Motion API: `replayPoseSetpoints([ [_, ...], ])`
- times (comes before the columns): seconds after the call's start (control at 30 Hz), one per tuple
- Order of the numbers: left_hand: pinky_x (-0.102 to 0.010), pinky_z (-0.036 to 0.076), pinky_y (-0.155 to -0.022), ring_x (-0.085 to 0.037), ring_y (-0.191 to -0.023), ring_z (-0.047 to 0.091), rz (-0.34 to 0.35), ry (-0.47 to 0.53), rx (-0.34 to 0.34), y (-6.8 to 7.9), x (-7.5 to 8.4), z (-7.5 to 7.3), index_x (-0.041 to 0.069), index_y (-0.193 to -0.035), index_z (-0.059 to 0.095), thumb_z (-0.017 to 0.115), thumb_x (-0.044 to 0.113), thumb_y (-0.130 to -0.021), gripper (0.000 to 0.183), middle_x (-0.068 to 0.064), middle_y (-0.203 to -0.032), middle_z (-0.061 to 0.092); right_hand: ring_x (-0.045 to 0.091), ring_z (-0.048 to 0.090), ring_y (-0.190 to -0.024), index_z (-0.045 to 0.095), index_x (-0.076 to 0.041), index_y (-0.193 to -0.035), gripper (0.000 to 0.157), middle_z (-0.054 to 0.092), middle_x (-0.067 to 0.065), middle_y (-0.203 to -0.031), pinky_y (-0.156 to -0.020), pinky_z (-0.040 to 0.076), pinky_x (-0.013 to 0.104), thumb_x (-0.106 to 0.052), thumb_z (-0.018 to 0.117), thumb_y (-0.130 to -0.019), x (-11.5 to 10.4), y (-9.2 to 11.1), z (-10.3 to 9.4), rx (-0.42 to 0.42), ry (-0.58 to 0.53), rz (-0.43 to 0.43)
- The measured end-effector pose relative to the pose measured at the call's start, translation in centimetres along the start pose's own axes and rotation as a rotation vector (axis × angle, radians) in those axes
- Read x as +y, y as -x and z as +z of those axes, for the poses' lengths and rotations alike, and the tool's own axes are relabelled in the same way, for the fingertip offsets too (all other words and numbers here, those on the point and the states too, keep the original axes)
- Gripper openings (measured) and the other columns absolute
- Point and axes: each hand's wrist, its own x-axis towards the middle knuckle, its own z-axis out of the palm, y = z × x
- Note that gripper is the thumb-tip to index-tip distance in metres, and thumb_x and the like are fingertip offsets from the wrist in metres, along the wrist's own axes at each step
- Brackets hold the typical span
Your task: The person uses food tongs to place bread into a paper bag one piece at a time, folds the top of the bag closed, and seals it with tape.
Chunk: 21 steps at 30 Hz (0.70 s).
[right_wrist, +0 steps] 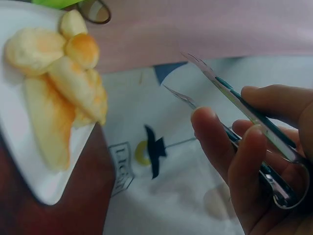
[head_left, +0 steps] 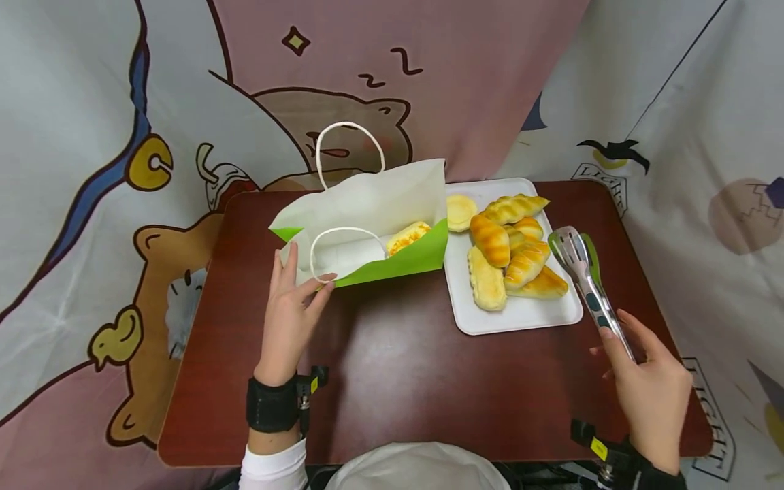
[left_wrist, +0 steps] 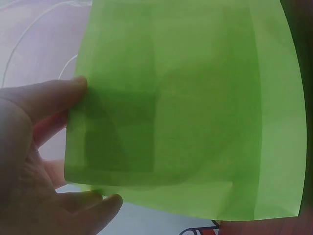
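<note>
A green paper bag point(head_left: 398, 267) with a white inside and white cord handles lies on its side, its opening facing up toward the head camera. My left hand point(head_left: 288, 306) pinches the bag's edge at its left corner, thumb near the handle's end; in the left wrist view the green panel point(left_wrist: 195, 107) fills most of the picture. Inside the bag sits a yellow bread roll point(head_left: 408, 237). My right hand point(head_left: 652, 371) grips metal tongs point(head_left: 593, 289) with dark grip pads. The tongs point(right_wrist: 244, 107) are spread apart, with nothing between their tips, beside the tray's right edge.
A white tray point(head_left: 520, 324) right of the bag bears several golden bread pieces point(head_left: 490, 239) in a heap, plus a round pale one point(head_left: 461, 212) at its back left. All stand on a brown table point(head_left: 392, 381). A printed cloth point(head_left: 490, 61) hangs behind.
</note>
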Motion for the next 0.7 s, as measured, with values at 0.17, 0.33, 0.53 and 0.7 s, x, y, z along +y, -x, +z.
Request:
replayPoseSetpoints([
  [0.17, -0.065, 0.032, -0.099, -0.033, -0.140, 0.004, -0.015, 0.011, -0.007, -0.1, 0.2, 0.3, 0.011, -0.097, 0.077, 0.075, 0.016, -0.081, 0.017, -0.018, -0.152, 0.026, 0.005, 0.054, -0.043, 0.054, -0.023, -0.136, 0.050, 0.071, 0.015, -0.094, -0.039, 0.042, 0.013, -0.041, 0.062, -0.089, 1.5, 0.4, 0.4, -0.034, -0.026, 0.033],
  [0.33, -0.065, 0.031, -0.100, -0.034, -0.140, 0.005, -0.027, 0.019, -0.013, 0.0, 0.1, 0.2, 0.011, -0.098, 0.077, 0.075, 0.016, -0.081, 0.018, -0.017, -0.152, 0.026, 0.003, 0.058, -0.048, 0.051, -0.024, -0.138, 0.052, 0.066, 0.015, -0.112, -0.040, 0.045, 0.013, -0.043, 0.059, -0.091, 2.2, -0.3, 1.2, -0.070, -0.072, 0.077],
  [0.53, -0.066, 0.029, -0.101, -0.032, -0.141, 0.006, -0.024, 0.023, -0.028, 0.3, 0.0, 0.2, 0.013, -0.097, 0.078, 0.075, 0.017, -0.081, 0.016, -0.012, -0.154, 0.025, 0.002, 0.057, -0.044, 0.047, -0.020, -0.141, 0.054, 0.064, 0.020, -0.117, -0.038, 0.045, 0.014, -0.042, 0.057, -0.092, 3.3, -1.1, 2.2, -0.100, -0.093, 0.102],
  [0.7, -0.067, 0.028, -0.101, -0.033, -0.140, 0.007, -0.023, 0.016, -0.022, 0.4, -0.1, 0.0, 0.012, -0.095, 0.078, 0.076, 0.016, -0.080, 0.016, -0.012, -0.153, 0.027, 0.012, 0.059, -0.044, 0.042, -0.018, -0.144, 0.060, 0.064, 0.022, -0.117, -0.038, 0.046, 0.018, -0.046, 0.053, -0.093, 3.4, -1.3, 3.0, -0.163, -0.110, 0.126],
])
